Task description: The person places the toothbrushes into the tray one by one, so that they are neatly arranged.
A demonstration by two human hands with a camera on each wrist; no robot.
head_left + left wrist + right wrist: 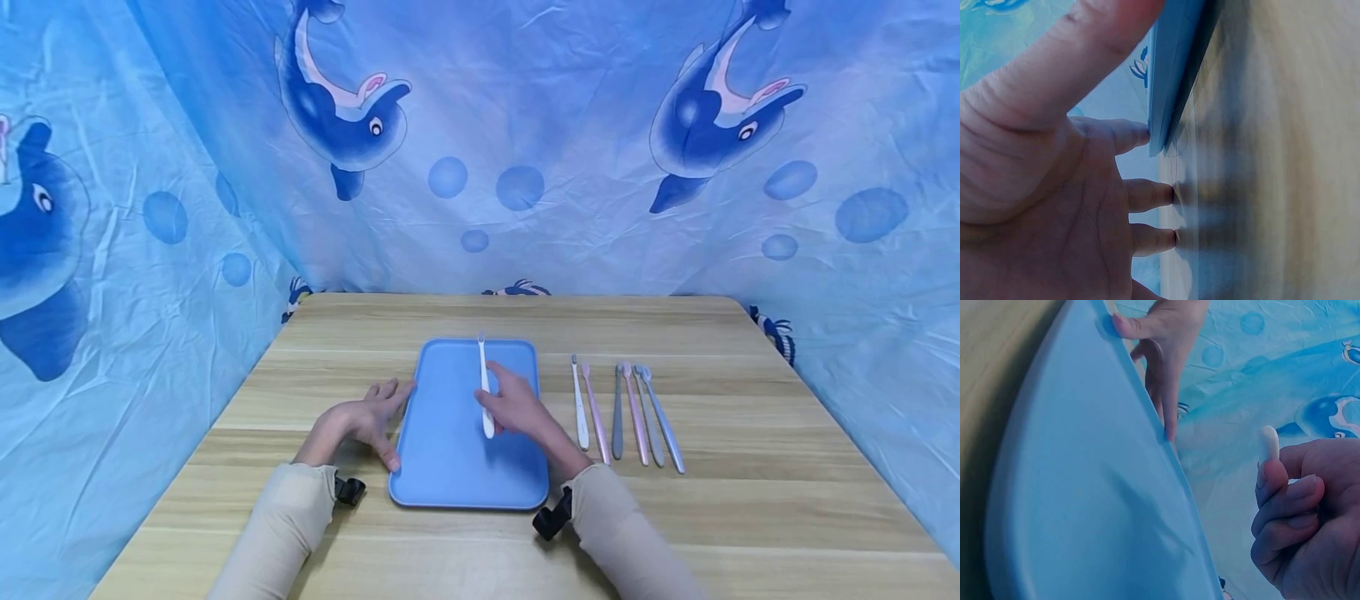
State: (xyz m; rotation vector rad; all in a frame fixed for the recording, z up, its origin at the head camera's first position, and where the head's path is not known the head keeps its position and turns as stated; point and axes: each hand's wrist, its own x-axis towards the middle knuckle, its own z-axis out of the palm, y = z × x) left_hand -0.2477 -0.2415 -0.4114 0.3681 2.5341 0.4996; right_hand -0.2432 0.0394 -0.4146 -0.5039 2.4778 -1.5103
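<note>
Between thumb and fingers, my right hand (517, 406) pinches a white toothbrush (484, 375) above the blue tray (442, 475). Its head points to the far side; only the rounded handle end (1270, 444) shows in the right wrist view, past the curled fingers. The toothbrush's shadow falls on the tray floor. At the tray's left side, my left hand (367, 417) is spread out, thumb and index finger touching the rim. Two of its other fingertips (1163, 194) reach down to the table beside the tray in the left wrist view.
Right of the tray, several toothbrushes (617, 412) lie in a row on the wooden table (750, 508), in white, pink, grey and blue. A blue curtain (570, 242) with dolphins hangs behind the table and along its sides.
</note>
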